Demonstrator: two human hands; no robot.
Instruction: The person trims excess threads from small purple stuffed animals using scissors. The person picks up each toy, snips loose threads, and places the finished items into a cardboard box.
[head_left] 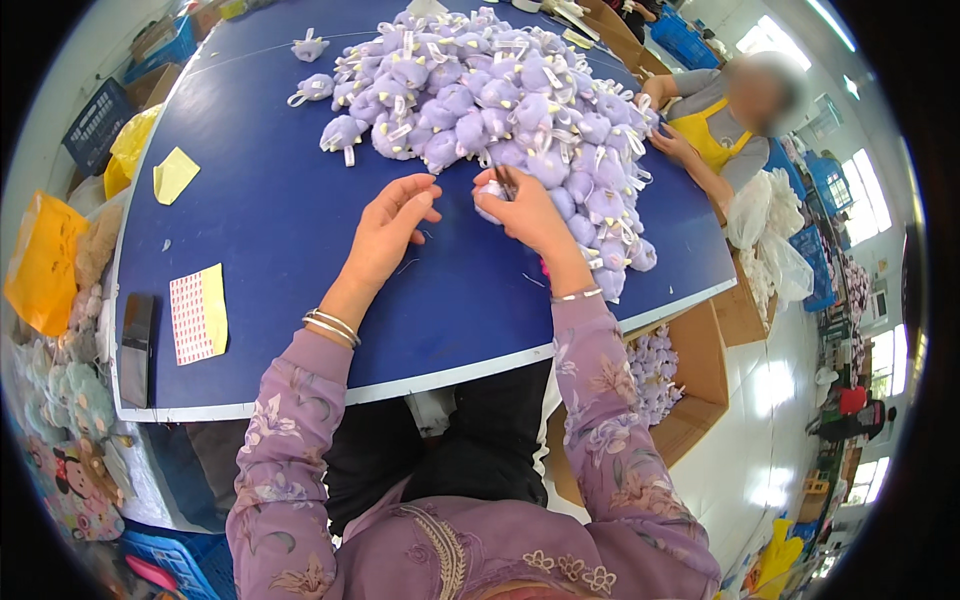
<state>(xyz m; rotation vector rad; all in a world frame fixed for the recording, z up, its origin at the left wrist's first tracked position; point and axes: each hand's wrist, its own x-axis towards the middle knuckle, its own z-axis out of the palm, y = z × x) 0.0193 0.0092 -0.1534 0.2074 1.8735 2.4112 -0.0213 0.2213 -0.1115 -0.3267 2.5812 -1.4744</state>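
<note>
The right hand (530, 212) closes firmly on a plush toy (489, 203) and dark tool (504, 180); the left hand (393, 222) curls loosely, its hold unclear. The toy pile (470, 100) lies near, probably for reach.

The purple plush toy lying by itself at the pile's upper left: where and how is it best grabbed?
I'd pinch the purple plush toy across its rounded body, coming from its left with the left hand. Bare blue tabletop lies on that side, while the pile is on its right; the body looks like the plumpest part to hold.
</note>
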